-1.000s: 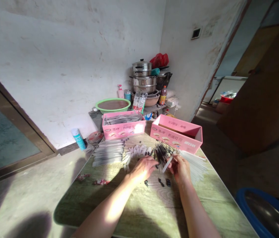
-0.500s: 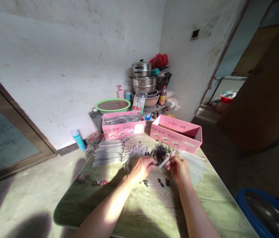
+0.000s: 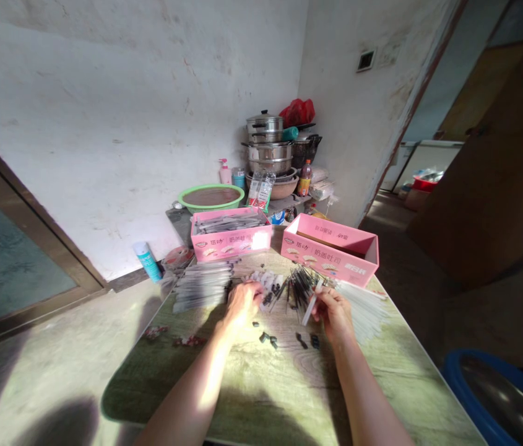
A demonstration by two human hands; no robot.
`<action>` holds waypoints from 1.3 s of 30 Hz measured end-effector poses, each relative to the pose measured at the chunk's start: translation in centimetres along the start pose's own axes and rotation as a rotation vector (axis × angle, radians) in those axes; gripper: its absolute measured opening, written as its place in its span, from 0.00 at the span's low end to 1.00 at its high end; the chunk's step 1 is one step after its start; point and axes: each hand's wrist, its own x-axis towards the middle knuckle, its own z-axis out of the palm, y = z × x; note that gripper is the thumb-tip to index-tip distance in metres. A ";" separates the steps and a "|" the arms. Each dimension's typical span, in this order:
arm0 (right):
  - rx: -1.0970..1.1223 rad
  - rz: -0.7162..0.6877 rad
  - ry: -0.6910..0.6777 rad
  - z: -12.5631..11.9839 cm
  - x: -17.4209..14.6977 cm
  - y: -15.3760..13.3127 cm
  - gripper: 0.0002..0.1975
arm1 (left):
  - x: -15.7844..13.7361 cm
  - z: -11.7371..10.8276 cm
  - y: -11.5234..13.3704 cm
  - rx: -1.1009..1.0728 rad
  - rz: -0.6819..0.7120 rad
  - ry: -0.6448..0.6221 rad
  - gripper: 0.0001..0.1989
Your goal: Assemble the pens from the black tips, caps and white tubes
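My right hand (image 3: pixel 335 313) pinches a slim, translucent white tube (image 3: pixel 310 306), which slants above the table. To the left, my left hand (image 3: pixel 244 301) reaches among small white plastic pieces (image 3: pixel 265 280), fingers curled together; whatever lies between the fingertips is hidden. Thin black sticks (image 3: pixel 302 282) lie in a loose pile between the hands. Beyond my right hand spread many clear empty-looking tubes (image 3: pixel 367 313). A stack of similar tubes (image 3: pixel 202 286) with dark ends rests left of my left hand. Small black pieces (image 3: pixel 268 339) are scattered nearer to me.
Behind the work stand two pink boxes, the left box (image 3: pixel 232 243) filled with tubes and the right box (image 3: pixel 330 255) showing a brown inside. A green basin (image 3: pixel 211 197) and stacked steel pots (image 3: pixel 269 155) stand farther back. A blue-rimmed tub (image 3: pixel 456 365) is at lower right.
My left hand has moved left, away from the tube, to the white pieces. The right hand still holds the tube, which now stands steeper. A black piece shows on the table where my left hand was.
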 end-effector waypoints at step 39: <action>-0.014 0.004 0.007 0.6 -0.2 -0.1 0.16 | -0.1 3.9 4.5 0.318 -0.028 -0.185 0.12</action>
